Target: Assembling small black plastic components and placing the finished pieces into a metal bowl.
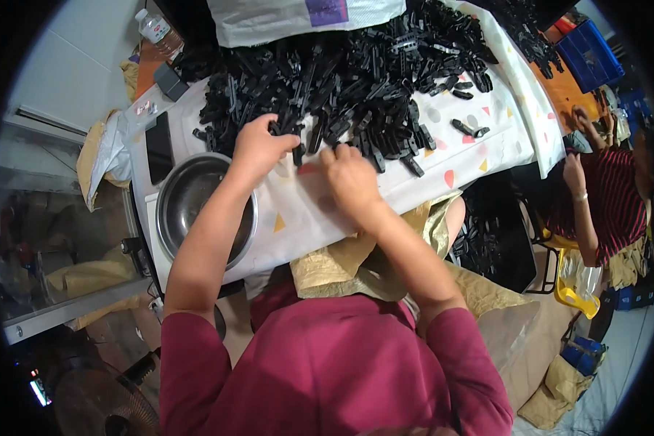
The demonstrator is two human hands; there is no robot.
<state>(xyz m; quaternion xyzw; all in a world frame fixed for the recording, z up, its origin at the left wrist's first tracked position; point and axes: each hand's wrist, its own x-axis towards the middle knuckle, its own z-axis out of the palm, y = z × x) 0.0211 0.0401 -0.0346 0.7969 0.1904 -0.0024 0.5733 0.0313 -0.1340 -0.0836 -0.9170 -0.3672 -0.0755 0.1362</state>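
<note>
The left hand [258,145] sits at the near edge of a big pile of black plastic parts [356,80] on the worktop [487,145]. Its fingers curl down into the parts, and they look closed around a few of them (how many is hard to see). The right hand [350,178] is just beside it, a little nearer to the person, resting on the white cloth [305,218] with coloured spots that covers the worktop. Its fingers are bent, with the tips touching the edge of the pile, but I cannot tell if they hold a part. The pile spreads wide across the far side of the cloth, and a few parts lie apart on the right. A round metal bowl [189,207] stands on the left, under the left forearm. A dark phone [158,145] lies beyond the bowl, and a plastic bottle [157,30] is at the far left corner. Another person in a striped top [618,200] sits to the right, near blue crates [588,54].
</note>
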